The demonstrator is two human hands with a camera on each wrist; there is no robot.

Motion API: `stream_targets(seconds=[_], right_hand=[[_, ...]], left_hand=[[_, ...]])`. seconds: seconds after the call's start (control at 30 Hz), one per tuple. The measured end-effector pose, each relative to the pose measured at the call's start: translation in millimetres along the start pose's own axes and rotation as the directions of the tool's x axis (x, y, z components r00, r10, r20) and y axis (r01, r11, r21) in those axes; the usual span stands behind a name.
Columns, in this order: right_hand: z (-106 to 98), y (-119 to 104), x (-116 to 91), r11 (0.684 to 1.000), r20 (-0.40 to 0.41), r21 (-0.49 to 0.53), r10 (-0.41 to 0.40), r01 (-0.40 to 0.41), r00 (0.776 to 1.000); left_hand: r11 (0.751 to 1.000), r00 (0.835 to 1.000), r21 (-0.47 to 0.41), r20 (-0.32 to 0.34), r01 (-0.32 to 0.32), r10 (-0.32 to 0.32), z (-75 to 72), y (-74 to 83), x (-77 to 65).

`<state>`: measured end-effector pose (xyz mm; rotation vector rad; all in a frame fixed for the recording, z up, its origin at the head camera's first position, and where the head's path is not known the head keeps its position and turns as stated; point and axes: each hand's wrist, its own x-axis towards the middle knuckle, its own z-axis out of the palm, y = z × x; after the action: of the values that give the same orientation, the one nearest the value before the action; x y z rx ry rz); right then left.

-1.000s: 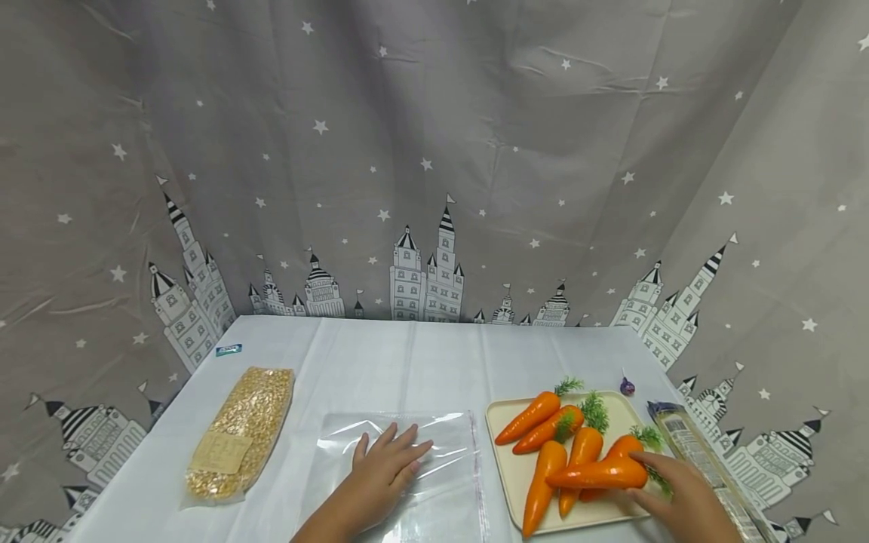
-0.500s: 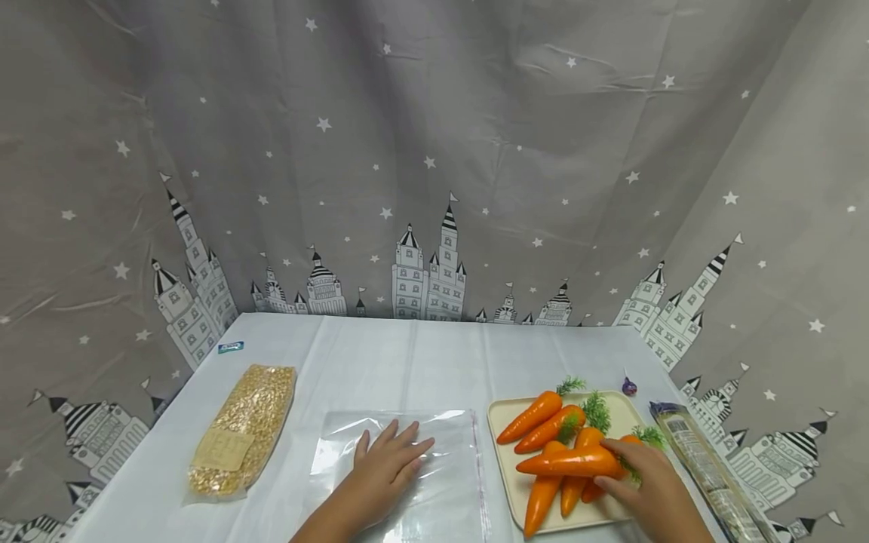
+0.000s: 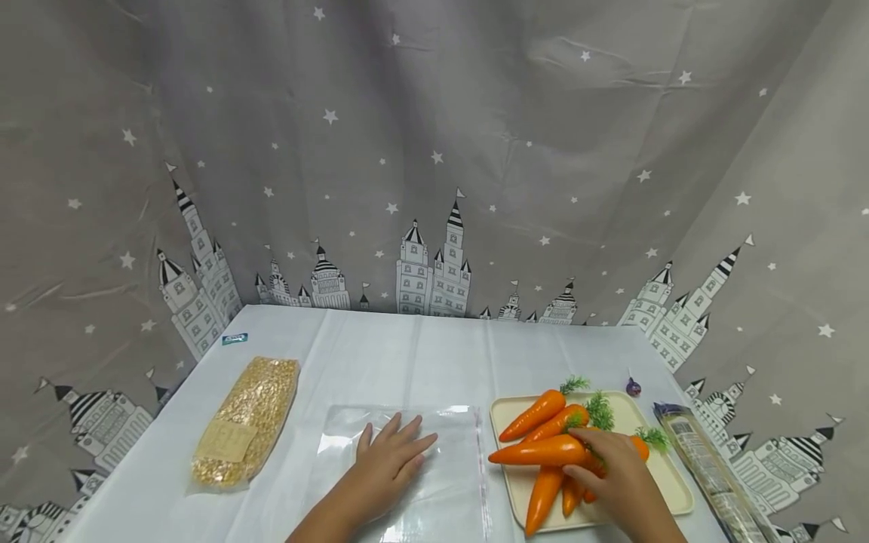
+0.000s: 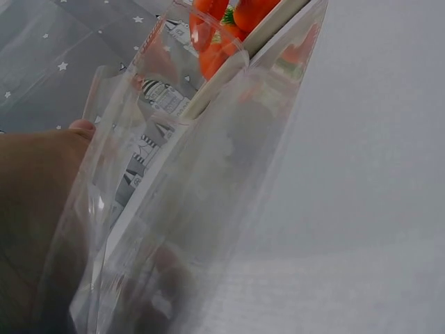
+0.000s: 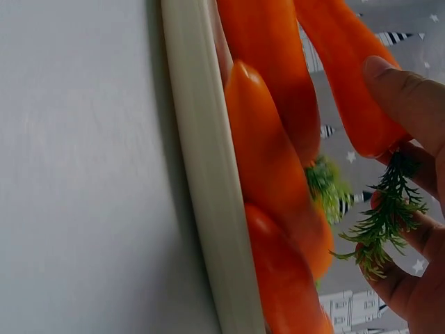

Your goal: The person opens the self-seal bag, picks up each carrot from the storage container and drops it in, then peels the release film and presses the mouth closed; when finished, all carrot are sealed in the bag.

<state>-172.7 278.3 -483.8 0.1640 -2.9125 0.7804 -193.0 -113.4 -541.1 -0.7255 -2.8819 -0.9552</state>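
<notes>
In the head view my left hand (image 3: 390, 471) rests with spread fingers on a clear plastic bag (image 3: 448, 483) lying on the white table. The left wrist view shows the bag's film (image 4: 201, 188) close beside that hand. My right hand (image 3: 614, 471) grips a glossy orange carrot (image 3: 536, 452) by its thick end, above the others. Its tip points left and reaches past the edge of a cream tray (image 3: 668, 483). In the right wrist view, thumb and fingers pinch this carrot (image 5: 348, 76) near its green top. Several more carrots (image 3: 543, 498) lie on the tray.
A long bag of yellow kernels (image 3: 251, 418) lies at the left. Behind it is a small teal packet (image 3: 234, 338). A long clear package (image 3: 713, 475) lies right of the tray, and a small purple item (image 3: 634, 387) sits behind it. A grey curtain (image 3: 434, 151) stands at the back.
My right hand has moved left across the tray with the carrot, whose tip now passes the tray's left edge. The left hand stays on the bag. The head view has shifted slightly.
</notes>
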Motion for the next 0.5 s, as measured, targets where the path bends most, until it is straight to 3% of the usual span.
stream_targets(seconds=[0.5], right_hand=[[23,-27,13,0.999,-0.010,0.018,-0.045,0.045,0.999]], left_hand=[[1.000,1.000,0.005,-0.014,-0.006,0.006,-0.9,1.2,2.6]])
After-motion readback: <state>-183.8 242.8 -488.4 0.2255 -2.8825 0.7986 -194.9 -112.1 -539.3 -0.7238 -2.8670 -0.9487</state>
